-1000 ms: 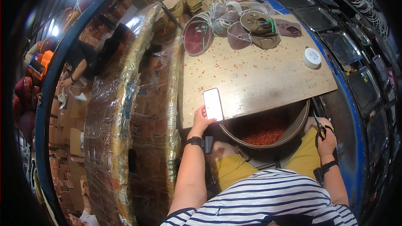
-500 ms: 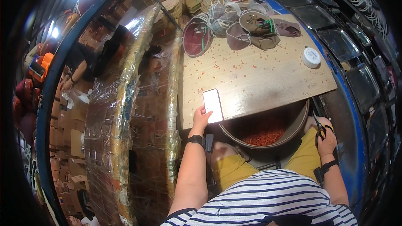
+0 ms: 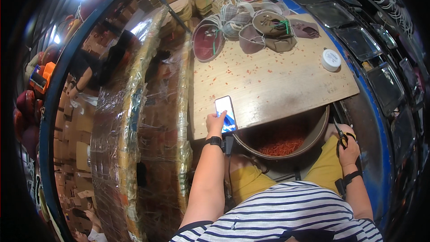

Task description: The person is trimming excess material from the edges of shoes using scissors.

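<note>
**Phone in one hand, scissors in the other**

We see the left hand (image 3: 216, 123) closed around the lower end of a phone (image 3: 225, 114), thumb on the lit screen. The phone lies over the near edge of the board (image 3: 268, 80), at its left corner, and a dark cable hangs from its lower end down past the wrist, which wears a black band.

The right hand (image 3: 348, 150) rests on the right knee, well apart from the left, fingers curled around the scissors (image 3: 341, 135), whose dark blades point up and away from us. That wrist wears a black band too.

Between the knees, half under the board's near edge, sits a round basin (image 3: 286, 145) with red shreds (image 3: 281, 141) heaped inside. The same red bits are scattered thinly over the board.

At the far end of the board we see a pile of cap pieces (image 3: 264, 29), tan, grey and maroon, with pale cords lying over them. A small white tub (image 3: 331, 59) stands alone near the board's right edge.

To the left of the board runs a long stack wrapped in clear film (image 3: 134, 130).
</note>
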Demonstrator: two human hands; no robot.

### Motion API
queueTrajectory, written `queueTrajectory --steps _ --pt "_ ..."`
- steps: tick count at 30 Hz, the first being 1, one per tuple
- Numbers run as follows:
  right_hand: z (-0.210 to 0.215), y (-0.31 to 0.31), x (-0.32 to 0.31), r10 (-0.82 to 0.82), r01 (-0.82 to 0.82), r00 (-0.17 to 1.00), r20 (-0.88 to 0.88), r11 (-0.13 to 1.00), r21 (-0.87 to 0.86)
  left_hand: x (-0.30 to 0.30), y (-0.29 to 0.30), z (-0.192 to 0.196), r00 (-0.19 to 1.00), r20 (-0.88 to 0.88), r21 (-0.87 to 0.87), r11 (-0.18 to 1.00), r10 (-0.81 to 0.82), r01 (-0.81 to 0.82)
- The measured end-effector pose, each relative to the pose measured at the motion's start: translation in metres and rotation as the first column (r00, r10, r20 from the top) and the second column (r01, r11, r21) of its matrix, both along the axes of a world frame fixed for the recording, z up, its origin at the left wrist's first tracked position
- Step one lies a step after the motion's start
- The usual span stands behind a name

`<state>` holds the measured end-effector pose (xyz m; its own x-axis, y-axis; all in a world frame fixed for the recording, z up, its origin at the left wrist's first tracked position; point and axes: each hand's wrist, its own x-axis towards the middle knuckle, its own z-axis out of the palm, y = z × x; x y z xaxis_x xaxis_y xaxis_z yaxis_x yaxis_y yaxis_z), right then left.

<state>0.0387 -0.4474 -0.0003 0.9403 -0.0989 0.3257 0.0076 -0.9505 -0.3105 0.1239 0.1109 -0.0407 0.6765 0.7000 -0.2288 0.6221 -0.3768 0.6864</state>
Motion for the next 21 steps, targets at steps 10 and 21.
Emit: queueTrajectory --steps 10,21 --pt "0.008 0.006 0.000 0.019 -0.020 0.999 0.036 1.000 0.013 -0.004 0.011 -0.001 1.000 0.009 -0.071 0.997 0.027 -0.026" --pt "0.012 0.004 0.000 0.032 -0.035 0.997 0.064 0.999 0.037 -0.112 -0.103 0.011 0.775 0.523 0.211 0.935 -0.355 0.286"
